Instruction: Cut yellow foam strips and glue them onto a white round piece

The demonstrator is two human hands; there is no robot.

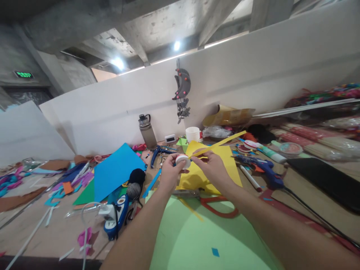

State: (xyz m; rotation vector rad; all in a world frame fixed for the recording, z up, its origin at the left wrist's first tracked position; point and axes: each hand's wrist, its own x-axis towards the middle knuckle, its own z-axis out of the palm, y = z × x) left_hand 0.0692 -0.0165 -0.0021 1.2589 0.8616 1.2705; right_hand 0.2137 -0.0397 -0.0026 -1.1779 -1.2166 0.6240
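My left hand (pixel 170 171) is closed around a small white disc with a red edge (pixel 183 161), tilted with its round face toward me. Between the fingertips of my right hand (pixel 209 167) is a long yellow paper strip (pixel 225 141), which slants up to the right. Its near end is close to the disc; whether they touch I cannot tell. Below my hands lies a yellow sheet (pixel 229 161). Scissors with orange handles (pixel 219 208) rest on a light green sheet (pixel 197 240), beside another thin yellow strip (pixel 191 209).
A blue sheet (pixel 115 172), a blue power strip (pixel 116 219) and a grey yarn ball (pixel 134 190) are on the left. A bottle (pixel 147 133) and white cups (pixel 192 134) stand at the back. On the right lie a glue gun (pixel 266 170) with its cord and a black slab (pixel 329 182).
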